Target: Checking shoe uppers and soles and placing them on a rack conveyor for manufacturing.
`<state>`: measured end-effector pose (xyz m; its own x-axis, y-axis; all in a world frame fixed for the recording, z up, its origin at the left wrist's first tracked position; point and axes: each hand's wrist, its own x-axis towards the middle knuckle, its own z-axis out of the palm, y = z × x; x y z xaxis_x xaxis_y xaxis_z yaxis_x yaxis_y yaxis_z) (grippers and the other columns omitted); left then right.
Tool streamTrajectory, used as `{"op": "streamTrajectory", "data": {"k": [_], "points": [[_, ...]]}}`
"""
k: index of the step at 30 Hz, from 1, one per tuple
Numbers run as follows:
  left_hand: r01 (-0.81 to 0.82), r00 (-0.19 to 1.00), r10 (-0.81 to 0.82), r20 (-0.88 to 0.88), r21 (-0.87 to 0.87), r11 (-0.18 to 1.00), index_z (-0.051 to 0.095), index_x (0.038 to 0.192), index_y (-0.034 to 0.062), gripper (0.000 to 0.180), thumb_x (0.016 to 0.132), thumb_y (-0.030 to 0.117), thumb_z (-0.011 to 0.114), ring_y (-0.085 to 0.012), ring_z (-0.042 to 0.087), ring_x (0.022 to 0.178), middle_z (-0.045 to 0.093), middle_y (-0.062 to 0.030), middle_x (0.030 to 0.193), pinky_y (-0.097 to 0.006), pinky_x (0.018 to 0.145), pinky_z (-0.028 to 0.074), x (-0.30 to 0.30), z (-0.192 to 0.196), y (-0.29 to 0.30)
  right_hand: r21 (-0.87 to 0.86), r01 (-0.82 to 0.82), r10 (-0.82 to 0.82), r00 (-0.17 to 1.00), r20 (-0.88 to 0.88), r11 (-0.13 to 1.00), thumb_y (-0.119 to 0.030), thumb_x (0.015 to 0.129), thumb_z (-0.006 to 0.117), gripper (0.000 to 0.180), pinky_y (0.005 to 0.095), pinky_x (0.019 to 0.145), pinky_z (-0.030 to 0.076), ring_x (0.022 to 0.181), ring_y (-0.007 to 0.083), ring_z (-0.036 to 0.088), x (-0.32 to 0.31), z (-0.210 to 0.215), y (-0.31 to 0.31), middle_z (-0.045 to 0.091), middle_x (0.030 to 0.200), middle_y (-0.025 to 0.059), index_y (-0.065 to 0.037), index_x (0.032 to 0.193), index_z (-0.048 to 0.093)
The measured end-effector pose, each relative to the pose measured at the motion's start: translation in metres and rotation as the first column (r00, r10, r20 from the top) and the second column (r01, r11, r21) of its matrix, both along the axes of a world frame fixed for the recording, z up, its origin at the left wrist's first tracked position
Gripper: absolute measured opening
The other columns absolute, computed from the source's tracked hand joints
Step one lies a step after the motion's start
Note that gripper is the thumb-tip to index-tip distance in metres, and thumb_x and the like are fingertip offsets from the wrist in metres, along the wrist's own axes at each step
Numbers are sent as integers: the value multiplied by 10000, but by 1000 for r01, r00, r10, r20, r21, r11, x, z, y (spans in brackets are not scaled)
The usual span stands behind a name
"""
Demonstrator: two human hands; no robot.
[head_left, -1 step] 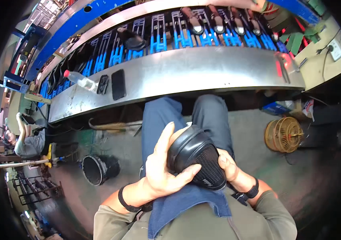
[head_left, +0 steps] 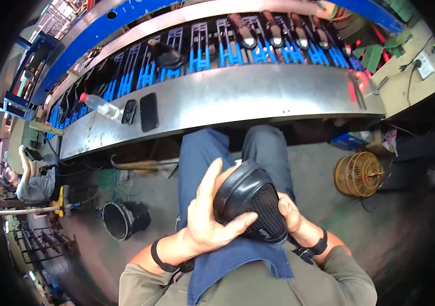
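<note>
A black shoe is held close to my body, above my lap. Small holes dot a dark panel on the side of it that faces up. My left hand closes round the shoe from the left, fingers along its far side and thumb lying on the dotted panel. From the right, my right hand grips the edge of the shoe, thumb uppermost. The remaining right fingers are hidden beneath it. A blue cloth lies over my lap under the shoe.
Beyond my knees runs a metal bench with a phone, a black case and a bottle. Behind it, blue racks carry several shoes. A black bucket and a fan stand on the floor. Another person is at far left.
The whole view has shifted slightly. Both hands keep the same hold on the shoe.
</note>
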<state>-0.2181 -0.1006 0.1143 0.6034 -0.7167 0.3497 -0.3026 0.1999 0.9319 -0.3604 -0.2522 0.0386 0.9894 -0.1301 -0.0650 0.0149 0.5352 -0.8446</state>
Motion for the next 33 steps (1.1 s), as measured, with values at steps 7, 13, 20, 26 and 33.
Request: {"op": "streamTrajectory", "data": {"k": [7,13,20,26,33], "points": [[182,914,-242,325,205,962,357,1498,-90,976,747,202,907,-301,717,1021,667,-255,1216,-350,903,553,26,22,-21,474,224,-188,974,-123,852,-611,1023,333,786,462,1154,407,1347,341,514,0,7,1,469,1501,215,-17,1536,355],[412,899,-437,16,304,859,358,1530,-23,808,853,97,784,-299,732,983,637,-271,1281,-337,881,549,55,40,-25,631,121,-127,991,-36,766,-637,1010,360,804,507,1088,478,1309,381,542,0,8,-2,497,1468,222,-30,1538,349],[374,872,-446,204,312,874,342,1530,-27,767,884,96,737,-390,722,991,613,-310,1288,-381,868,574,53,42,-30,495,186,-162,983,-92,849,-641,1004,371,812,491,1078,492,1305,371,547,8,11,-1,472,1489,218,-34,1543,335],[287,867,-358,346,240,927,439,1474,-23,679,886,118,748,-361,741,881,690,-266,1136,-360,759,585,63,37,-31,481,192,-166,981,-97,855,-605,1018,349,776,467,1073,498,1298,350,558,8,13,1,485,1481,212,-27,1537,347],[503,826,-554,103,308,807,502,1459,-2,541,950,95,657,-187,701,700,733,-178,999,-283,691,540,86,47,-34,691,168,-209,978,-25,703,-518,1037,388,694,479,940,586,1159,355,648,4,12,7,578,1360,253,23,1471,422]]}}
